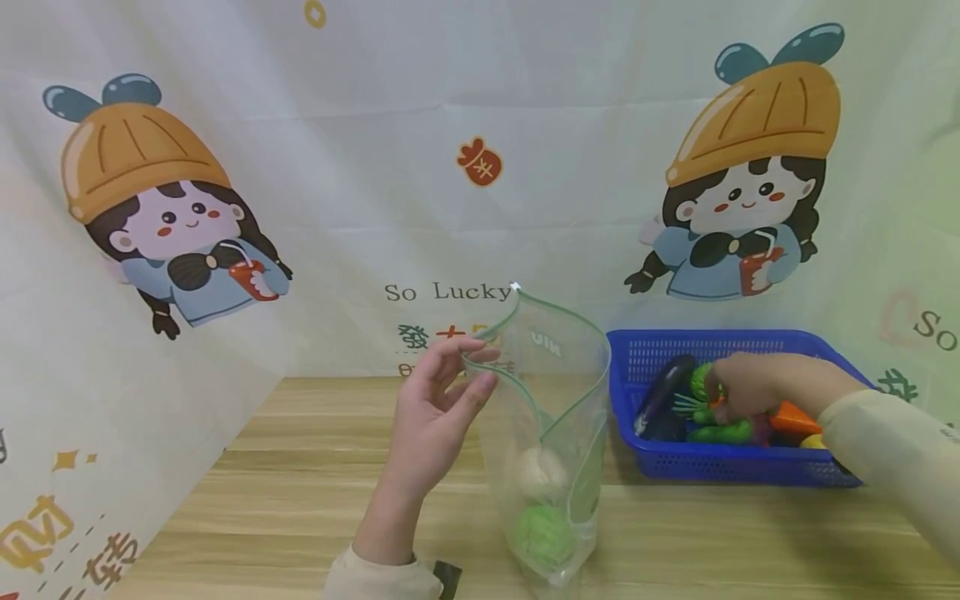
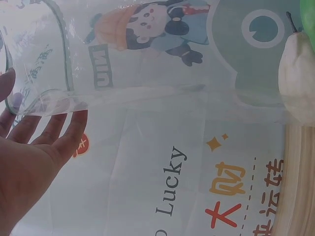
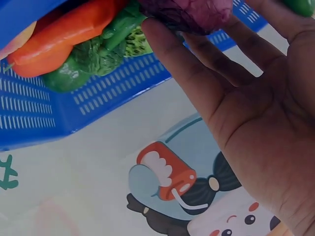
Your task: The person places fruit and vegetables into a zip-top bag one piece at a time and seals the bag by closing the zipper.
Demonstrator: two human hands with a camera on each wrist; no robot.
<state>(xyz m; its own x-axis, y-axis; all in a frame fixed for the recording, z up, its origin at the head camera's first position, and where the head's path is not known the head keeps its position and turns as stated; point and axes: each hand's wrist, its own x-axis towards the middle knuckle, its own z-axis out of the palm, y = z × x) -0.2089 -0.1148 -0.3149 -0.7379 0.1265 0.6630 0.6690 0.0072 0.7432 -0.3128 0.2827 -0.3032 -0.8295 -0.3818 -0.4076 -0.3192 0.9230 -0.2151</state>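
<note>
Right now, left hand (image 1: pixel 438 408) up beside a clear zip bag (image 1: pixel 555 433), standing tall on the wooden bench (image 1: pixel 300 492). Fingers (image 1: pixel 472 396) and thumb pinching the near edge of the bag's mouth, holding it wide. From the left wrist view, same fingers (image 2: pixel 49 125) pressed on the see-through rim, plastic bent over them. Down in the bag, two toy foods: a pale pear (image 1: pixel 538 473) on top, a green round one (image 1: pixel 543 535) under it at the bottom. Pear (image 2: pixel 298 73) showing in the left wrist view too, just through the plastic.

Off to the right, right hand (image 1: pixel 750 385) reaching into a blue basket (image 1: pixel 720 479) sitting on the bench, just beside the bag. Fingers curled round a dark purple leafy veggie (image 3: pixel 189 12), gripping it from below, palm (image 3: pixel 261 128) turned toward the right wrist camera. Packed close around that hand in the basket: a dark eggplant (image 1: pixel 663 392), a green pepper (image 1: pixel 718 432), an orange carrot (image 1: pixel 793 418). Same carrot (image 3: pixel 64 34) and some green leafy stuff (image 3: pixel 98 54) seen against the blue mesh wall in the right wrist view.

Behind it all, a cloth backdrop (image 1: pixel 480 125) with cartoon girls in orange hats.
</note>
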